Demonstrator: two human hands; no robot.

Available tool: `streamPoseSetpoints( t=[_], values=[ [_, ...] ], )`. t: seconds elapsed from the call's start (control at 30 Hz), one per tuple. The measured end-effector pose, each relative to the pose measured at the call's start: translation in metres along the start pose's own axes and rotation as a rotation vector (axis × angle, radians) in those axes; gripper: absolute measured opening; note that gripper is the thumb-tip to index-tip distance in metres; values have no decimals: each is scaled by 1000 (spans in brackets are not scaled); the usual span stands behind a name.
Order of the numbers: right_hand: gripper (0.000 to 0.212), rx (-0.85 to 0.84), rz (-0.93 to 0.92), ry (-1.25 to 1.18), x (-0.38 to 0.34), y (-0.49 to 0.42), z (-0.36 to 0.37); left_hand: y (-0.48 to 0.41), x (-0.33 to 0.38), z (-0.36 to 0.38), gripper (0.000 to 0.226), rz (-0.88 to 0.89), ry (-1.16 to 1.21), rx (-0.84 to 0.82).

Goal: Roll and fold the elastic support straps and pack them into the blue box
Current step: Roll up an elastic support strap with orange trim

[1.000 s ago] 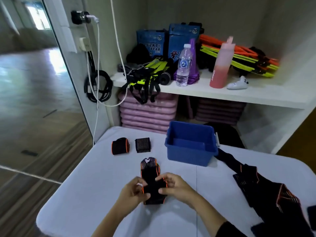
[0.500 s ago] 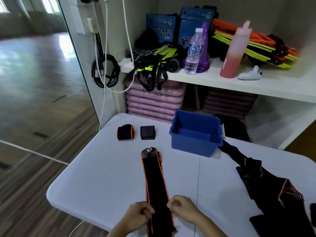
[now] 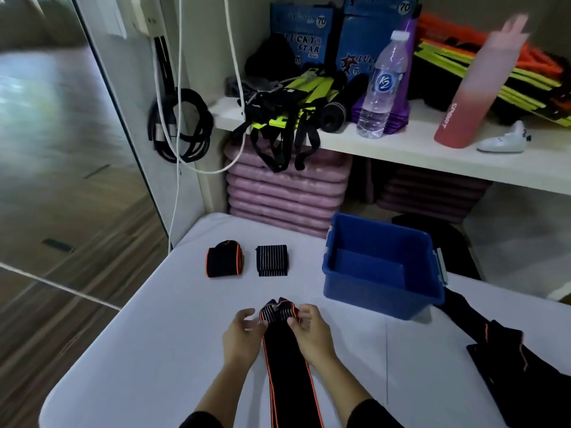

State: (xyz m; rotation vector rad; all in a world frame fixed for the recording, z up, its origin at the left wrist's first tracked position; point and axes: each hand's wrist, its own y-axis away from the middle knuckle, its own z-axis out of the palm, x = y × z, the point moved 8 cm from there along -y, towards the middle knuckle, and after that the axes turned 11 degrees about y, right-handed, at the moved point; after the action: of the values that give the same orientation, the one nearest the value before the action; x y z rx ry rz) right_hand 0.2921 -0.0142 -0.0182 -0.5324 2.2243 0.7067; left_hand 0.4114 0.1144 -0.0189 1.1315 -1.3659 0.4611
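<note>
Right hand (image 3: pixel 312 335) in a pinch on the strap (image 3: pixel 285 362) — left hand (image 3: pixel 242 336) beside, grip unclear.

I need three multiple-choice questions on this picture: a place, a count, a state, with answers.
1. Where is the blue plastic box? A) on the white table B) on the shelf C) on the floor
2. How many rolled elastic straps lie left of it? A) one B) two C) four
3. The long black orange-edged strap is A) fully rolled B) mostly flat, far end bunched C) packed
Answers: 1A, it rests on the tabletop; 2B, an orange-edged roll and a striped roll; 3B, left hand and right hand are at its far end only.
</note>
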Motion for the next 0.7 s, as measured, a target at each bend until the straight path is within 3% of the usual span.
streamPoseSetpoints(
  t=[0.1,0.23,0.57,0.7],
  values=[
    [31,25,12,-11,0,-16,9,-13,-2,10,19,6,-5,9],
    [16,121,16,-3,9,-23,7,-17,-3,12,7,30,-12,51],
    [21,212,56,99,26,-19,-2,-12,-8,26,10,-6,-169,-89],
    [43,144,93,120,29,-32,5,-24,0,29,11,74,-248,-19]
  ],
)
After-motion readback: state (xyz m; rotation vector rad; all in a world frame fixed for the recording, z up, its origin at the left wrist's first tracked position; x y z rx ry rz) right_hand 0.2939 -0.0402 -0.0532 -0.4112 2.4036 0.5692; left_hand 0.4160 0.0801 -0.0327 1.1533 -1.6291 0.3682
